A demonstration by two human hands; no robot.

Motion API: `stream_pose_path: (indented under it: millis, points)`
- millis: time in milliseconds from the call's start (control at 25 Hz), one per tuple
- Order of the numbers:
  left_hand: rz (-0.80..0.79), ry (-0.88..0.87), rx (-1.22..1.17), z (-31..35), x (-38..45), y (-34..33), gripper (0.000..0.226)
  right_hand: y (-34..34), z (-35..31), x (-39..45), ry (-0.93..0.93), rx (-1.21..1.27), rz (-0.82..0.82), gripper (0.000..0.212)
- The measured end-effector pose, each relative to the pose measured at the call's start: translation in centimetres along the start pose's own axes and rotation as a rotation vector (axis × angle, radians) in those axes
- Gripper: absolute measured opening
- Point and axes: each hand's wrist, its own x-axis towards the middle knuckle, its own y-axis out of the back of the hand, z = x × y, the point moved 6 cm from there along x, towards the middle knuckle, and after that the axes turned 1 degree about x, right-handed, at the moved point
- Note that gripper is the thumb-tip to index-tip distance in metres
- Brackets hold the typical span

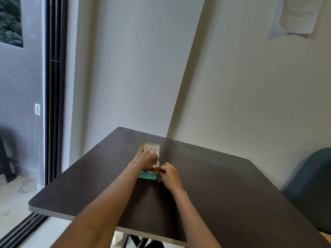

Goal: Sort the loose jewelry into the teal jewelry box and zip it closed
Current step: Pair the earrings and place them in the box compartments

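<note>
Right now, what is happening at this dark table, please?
A person is putting jewelry into an open teal jewelry box on the dark table. The left hand reaches over the box's open lid, where gold pieces seem to hang. The right hand pinches a small gold piece above the lower half. The box is not yet zipped.

The jewelry box (148,177) is teal with a cream lining; gold pieces (154,166) glint; the table (206,185) is dark brown.
</note>
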Motion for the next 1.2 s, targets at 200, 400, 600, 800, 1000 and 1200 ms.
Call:
stream_pose_path:
  millis: [200, 400, 600, 800, 1000, 1200]
  points:
    - [0.000, 0.017, -0.034, -0.4, 0.1, -0.1, 0.026, -0.1, 0.9, -0.7, -0.063, 0.181, 0.104, 0.011]
    - [0.006, 0.007, -0.056, -0.4, 0.1, 0.0, 0.025, -0.1, 1.2, -0.5, -0.089, 0.181, 0.048, 0.017]
    - [0.009, 0.017, -0.069, -0.4, 0.0, -0.1, 0.024, -0.8, 2.1, 0.1, -0.162, 0.168, -0.047, 0.020]
    - [0.000, 0.015, -0.074, -0.3, 0.2, -0.1, 0.021, -1.0, 2.2, 1.3, -0.210, 0.062, -0.162, 0.022]
    - [0.014, 0.017, -0.072, -0.3, 0.0, 0.1, 0.019, -1.4, 2.3, 1.9, -0.263, 0.091, -0.124, 0.007]
    - [-0.009, 0.005, -0.099, -0.5, 0.1, -0.2, 0.022, -2.0, 3.4, 0.4, -0.408, 0.501, -0.038, 0.011]
